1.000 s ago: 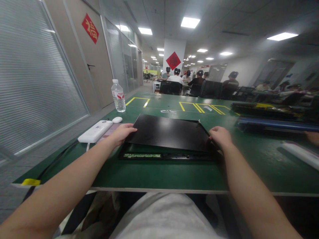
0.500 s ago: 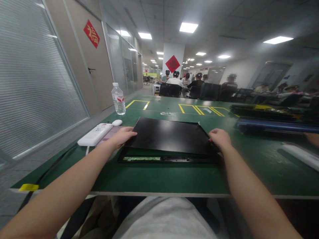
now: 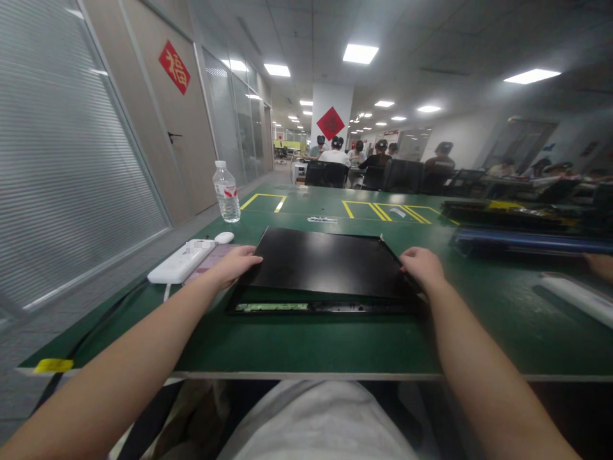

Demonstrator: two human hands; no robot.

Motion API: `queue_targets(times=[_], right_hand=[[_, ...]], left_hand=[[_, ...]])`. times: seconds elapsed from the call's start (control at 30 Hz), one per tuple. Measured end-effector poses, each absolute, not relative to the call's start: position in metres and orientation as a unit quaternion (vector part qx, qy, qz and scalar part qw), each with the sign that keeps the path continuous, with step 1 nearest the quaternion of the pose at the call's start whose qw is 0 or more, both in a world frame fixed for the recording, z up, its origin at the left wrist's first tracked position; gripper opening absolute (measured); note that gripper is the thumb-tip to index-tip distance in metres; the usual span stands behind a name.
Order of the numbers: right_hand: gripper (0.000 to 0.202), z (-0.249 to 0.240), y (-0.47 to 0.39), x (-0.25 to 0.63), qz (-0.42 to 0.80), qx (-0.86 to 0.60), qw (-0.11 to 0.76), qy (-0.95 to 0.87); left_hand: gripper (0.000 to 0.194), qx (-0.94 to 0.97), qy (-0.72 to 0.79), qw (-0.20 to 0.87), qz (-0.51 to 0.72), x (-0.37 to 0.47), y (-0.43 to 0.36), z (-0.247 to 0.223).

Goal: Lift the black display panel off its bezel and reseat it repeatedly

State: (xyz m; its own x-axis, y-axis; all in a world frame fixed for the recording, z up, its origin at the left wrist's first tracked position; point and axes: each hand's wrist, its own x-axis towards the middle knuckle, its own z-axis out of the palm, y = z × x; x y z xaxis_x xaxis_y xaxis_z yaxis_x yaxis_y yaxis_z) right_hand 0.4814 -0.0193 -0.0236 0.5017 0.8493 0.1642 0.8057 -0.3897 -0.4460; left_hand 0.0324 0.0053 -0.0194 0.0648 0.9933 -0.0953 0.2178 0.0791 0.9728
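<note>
A glossy black display panel lies over a shallow black frame in front of me. The panel sits at a slight angle, its near edge apart from the frame's near side. A strip of green circuit board shows in that gap. With thumb on top, my left hand grips the panel's left edge; its other fingers are mostly hidden. My right hand is closed at the right edge, where panel and frame meet, and its fingertips are partly hidden.
Left of the panel are a white power bank-like box with a cable, a small white case and a water bottle. At right lie a blue roll, dark stacked parts and another person's hand. Yellow tape marks the green table.
</note>
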Motion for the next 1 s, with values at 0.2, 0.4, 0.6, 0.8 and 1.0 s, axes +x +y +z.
queue_targets(times=[0.2,0.4,0.6,0.8,1.0], right_hand=[[0.023,-0.0219,-0.0215,0.4779,0.051,-0.833,0.24,-0.495],[0.024,-0.0211,-0.0229,0.476,0.047,-0.834,0.241,-0.495],[0.023,-0.0251,-0.0207,0.4775,0.045,-0.833,0.244,-0.494],[0.024,-0.0265,-0.0202,0.4783,0.043,-0.831,0.246,-0.498],[0.024,-0.0237,-0.0218,0.4776,0.053,-0.833,0.239,-0.497]], left_hand=[[0.028,0.551,0.542,0.491,0.402,0.035,-0.0003,-0.0143],[0.025,0.558,0.548,0.476,0.403,0.0367,-0.0036,-0.0112],[0.029,0.564,0.539,0.482,0.398,0.0341,-0.0012,-0.0137],[0.036,0.573,0.524,0.49,0.397,0.0314,0.0014,-0.0168],[0.03,0.564,0.532,0.489,0.399,0.0342,-0.0008,-0.0143]])
